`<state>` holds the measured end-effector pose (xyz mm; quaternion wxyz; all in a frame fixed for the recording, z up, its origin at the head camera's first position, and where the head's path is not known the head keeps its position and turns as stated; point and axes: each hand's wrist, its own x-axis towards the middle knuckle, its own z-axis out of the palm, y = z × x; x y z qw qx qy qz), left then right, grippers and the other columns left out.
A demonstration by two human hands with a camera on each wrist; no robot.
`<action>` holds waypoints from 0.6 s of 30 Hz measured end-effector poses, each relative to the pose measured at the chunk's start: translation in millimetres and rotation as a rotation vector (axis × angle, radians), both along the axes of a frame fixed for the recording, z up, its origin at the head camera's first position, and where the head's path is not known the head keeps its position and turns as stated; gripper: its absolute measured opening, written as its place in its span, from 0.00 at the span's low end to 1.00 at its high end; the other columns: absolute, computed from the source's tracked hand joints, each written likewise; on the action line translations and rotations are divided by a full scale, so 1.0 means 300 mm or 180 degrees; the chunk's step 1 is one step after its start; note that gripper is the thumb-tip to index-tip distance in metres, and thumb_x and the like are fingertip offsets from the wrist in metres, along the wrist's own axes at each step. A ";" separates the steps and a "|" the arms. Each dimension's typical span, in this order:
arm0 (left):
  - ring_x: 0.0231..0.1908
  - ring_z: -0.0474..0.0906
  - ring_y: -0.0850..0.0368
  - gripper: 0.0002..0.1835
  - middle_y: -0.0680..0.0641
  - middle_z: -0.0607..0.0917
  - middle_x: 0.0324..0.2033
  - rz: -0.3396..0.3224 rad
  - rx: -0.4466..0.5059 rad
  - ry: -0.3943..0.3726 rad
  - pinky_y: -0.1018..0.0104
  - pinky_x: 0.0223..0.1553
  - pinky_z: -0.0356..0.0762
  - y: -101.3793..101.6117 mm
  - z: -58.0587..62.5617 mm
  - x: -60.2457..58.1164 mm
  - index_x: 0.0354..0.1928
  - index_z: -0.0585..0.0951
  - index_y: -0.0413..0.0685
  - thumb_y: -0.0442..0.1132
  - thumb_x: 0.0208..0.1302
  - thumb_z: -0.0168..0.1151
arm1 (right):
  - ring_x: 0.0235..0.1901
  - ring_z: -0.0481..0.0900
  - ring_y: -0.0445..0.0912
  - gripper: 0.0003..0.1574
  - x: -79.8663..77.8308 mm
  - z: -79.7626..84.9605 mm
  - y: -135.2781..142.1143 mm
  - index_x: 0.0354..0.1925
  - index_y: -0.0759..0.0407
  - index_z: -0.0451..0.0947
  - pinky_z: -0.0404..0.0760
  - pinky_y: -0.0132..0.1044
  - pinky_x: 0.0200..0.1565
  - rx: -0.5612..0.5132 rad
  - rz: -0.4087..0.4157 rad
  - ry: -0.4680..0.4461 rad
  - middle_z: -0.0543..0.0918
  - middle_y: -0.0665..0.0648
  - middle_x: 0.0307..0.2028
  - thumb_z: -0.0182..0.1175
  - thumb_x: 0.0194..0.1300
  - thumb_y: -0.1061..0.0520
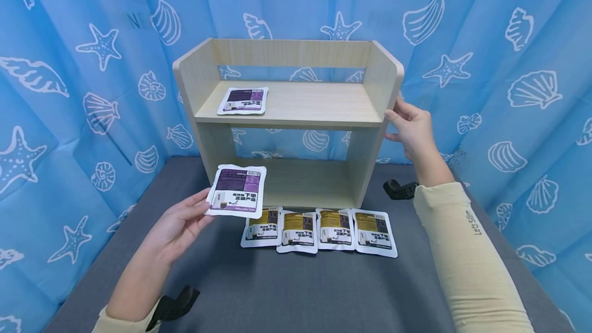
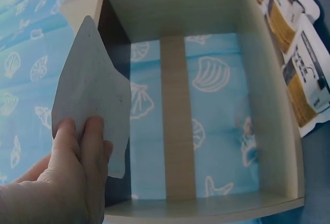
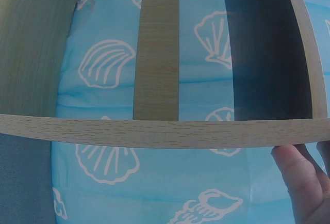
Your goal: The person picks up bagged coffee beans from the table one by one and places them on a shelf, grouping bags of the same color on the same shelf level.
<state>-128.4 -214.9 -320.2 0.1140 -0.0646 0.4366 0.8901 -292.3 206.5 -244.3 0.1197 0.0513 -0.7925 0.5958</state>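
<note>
Packet count: 6 total.
- Purple-label packets [image 1: 236, 190]: 2. One in the left hand [image 1: 182, 222], one on the upper board [image 1: 314, 102].
- Gold-label packets [image 1: 335, 227]: 4, one row on the tabletop [image 1: 296, 292].

Shelf unit [image 1: 379, 76]: 1. Seen on it: 2 side panels [image 1: 199, 76] and 2 shelf boards, upper plus lower board [image 1: 296, 179].

Hands: 2, left plus right hand [image 1: 411, 130]. Sleeves [image 1: 472, 256]: 2. Black wrist pieces [image 1: 173, 304]: 2, one per arm.

Tabletop: 1.

Starfish and shell prints on the curtain [image 1: 296, 4]: many, some cut off by folds and the unit, can't give a firm number.

Per level: upper board carries 1 packet.
</note>
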 end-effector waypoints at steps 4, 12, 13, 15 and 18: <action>0.53 0.79 0.54 0.36 0.40 0.58 0.69 0.0012 0.0046 -0.0014 0.63 0.60 0.67 0.010 0.014 0.000 0.77 0.45 0.43 0.31 0.74 0.49 | 0.69 0.61 0.49 0.35 0.001 0.001 0.000 0.72 0.42 0.58 0.76 0.51 0.54 0.0016 -0.0014 -0.0013 0.59 0.49 0.73 0.53 0.71 0.44; 0.52 0.79 0.53 0.35 0.45 0.75 0.55 -0.0014 0.0072 0.0086 0.62 0.60 0.67 0.021 0.027 -0.005 0.76 0.46 0.42 0.30 0.74 0.48 | 0.69 0.61 0.49 0.36 0.002 0.000 0.000 0.73 0.42 0.58 0.76 0.51 0.54 0.0019 -0.0012 -0.0024 0.60 0.50 0.72 0.53 0.71 0.43; 0.52 0.79 0.53 0.35 0.45 0.75 0.56 -0.0020 0.0068 0.0103 0.62 0.60 0.67 0.022 0.028 -0.006 0.76 0.46 0.42 0.29 0.74 0.48 | 0.69 0.61 0.49 0.36 0.003 0.000 0.000 0.73 0.42 0.58 0.76 0.50 0.54 0.0022 -0.0015 -0.0026 0.60 0.50 0.72 0.53 0.71 0.43; 0.52 0.79 0.54 0.35 0.43 0.71 0.59 -0.0031 0.0057 0.0129 0.63 0.60 0.67 0.025 0.032 -0.008 0.76 0.45 0.41 0.29 0.74 0.48 | 0.69 0.61 0.49 0.36 0.002 0.000 0.001 0.73 0.42 0.58 0.76 0.50 0.54 0.0018 -0.0016 -0.0036 0.60 0.50 0.72 0.53 0.71 0.43; 0.52 0.79 0.54 0.35 0.41 0.64 0.64 -0.0022 0.0000 0.0139 0.64 0.59 0.68 0.030 0.038 -0.009 0.76 0.46 0.42 0.30 0.74 0.48 | 0.69 0.61 0.49 0.36 0.000 0.001 0.000 0.72 0.42 0.58 0.77 0.50 0.54 0.0005 -0.0001 -0.0036 0.60 0.50 0.72 0.53 0.71 0.43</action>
